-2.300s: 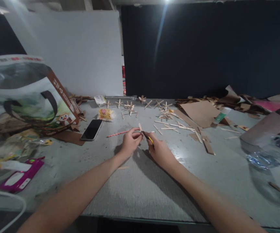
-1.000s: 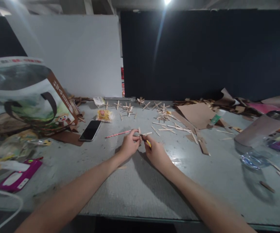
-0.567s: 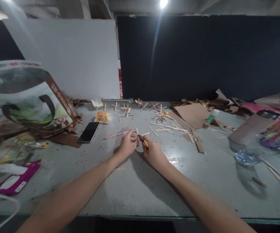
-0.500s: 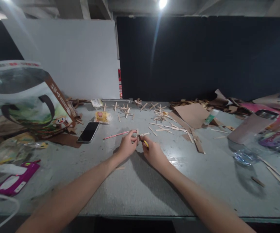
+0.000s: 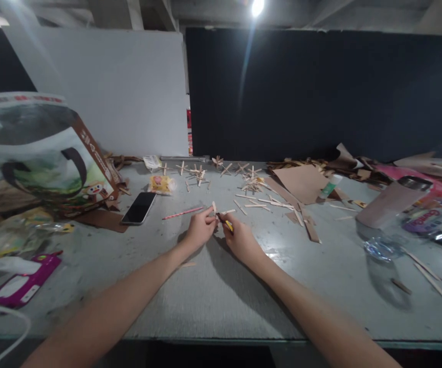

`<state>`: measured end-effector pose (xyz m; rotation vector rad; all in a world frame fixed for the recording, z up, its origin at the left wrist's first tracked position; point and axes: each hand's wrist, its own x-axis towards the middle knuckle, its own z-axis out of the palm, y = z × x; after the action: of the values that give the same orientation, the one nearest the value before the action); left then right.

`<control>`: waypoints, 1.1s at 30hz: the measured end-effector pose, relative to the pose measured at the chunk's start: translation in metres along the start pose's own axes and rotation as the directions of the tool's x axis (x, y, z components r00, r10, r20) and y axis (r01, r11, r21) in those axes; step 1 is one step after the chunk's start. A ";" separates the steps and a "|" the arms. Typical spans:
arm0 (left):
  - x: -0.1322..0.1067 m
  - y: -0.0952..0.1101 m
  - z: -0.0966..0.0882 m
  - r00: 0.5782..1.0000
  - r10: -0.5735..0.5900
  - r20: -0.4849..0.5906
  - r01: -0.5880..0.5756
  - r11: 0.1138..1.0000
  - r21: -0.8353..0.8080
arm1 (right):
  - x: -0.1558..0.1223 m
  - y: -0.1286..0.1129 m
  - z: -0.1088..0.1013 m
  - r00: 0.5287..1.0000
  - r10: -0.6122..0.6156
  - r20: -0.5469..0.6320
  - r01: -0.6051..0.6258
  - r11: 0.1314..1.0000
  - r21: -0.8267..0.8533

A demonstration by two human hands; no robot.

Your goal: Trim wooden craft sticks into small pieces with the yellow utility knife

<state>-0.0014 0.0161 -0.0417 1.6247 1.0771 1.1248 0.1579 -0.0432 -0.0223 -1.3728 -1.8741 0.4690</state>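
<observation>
My left hand (image 5: 200, 227) is closed, its thumb and fingers pinching a thin pale wooden strip (image 5: 214, 207) that pokes up above the fingertips. In my right hand (image 5: 243, 242) is a yellow and black craft knife (image 5: 229, 225), its tip pointing at the strip right by the left fingertips. Fingers partly hide where blade and wood meet. Just behind the hands lies another short strip (image 5: 228, 211). A pink striped pencil (image 5: 182, 213) rests on the table to the left of them.
Crossed-strip stars (image 5: 226, 168) and loose wooden strips (image 5: 257, 205) lie farther back. A phone (image 5: 139, 208) and a large printed bag (image 5: 44, 163) are at left. Cardboard (image 5: 301, 182), a glue stick (image 5: 330, 186), a wrapped bottle (image 5: 392, 202) and clear plastic (image 5: 382, 249) are at right.
The strip's upper end has tipped slightly to the left between my left fingers. Both hands stay nearly in place, and the knife remains close to the wood.
</observation>
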 end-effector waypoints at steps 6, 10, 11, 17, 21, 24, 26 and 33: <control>0.000 -0.002 -0.001 1.000 -0.011 -0.024 0.008 0.996 -0.091 | -0.001 0.004 0.001 1.000 0.008 0.009 -0.007 1.000 -0.028; 0.002 -0.002 -0.002 1.000 0.011 -0.015 -0.013 0.993 -0.118 | -0.003 0.003 0.001 1.000 -0.008 0.009 0.009 0.999 -0.047; 0.003 -0.002 -0.002 1.000 0.024 -0.020 -0.026 0.994 -0.110 | -0.003 0.002 0.000 1.000 -0.012 0.008 0.012 0.999 -0.050; 0.003 -0.001 -0.002 1.000 0.000 -0.006 -0.001 0.987 -0.159 | -0.004 0.000 -0.002 1.000 0.009 0.024 -0.008 0.998 -0.056; 0.003 0.002 -0.002 1.000 0.007 -0.006 -0.008 0.985 -0.170 | -0.004 -0.002 -0.003 1.000 0.004 0.015 -0.004 1.000 -0.028; 0.002 0.005 -0.001 1.000 0.005 -0.008 -0.006 0.986 -0.167 | -0.004 -0.003 -0.002 1.000 0.004 0.016 -0.004 1.000 -0.008; 0.001 0.007 -0.002 1.000 -0.006 -0.002 0.006 0.987 -0.163 | -0.005 -0.004 -0.002 1.000 0.016 0.026 -0.016 1.000 0.002; -0.001 0.012 -0.003 0.998 0.054 -0.042 -0.054 0.998 0.019 | -0.007 -0.005 -0.002 1.000 0.007 0.005 -0.007 1.000 0.018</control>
<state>-0.0026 0.0121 -0.0295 1.6589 1.0786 1.1931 0.1570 -0.0519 -0.0198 -1.3680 -1.8655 0.4920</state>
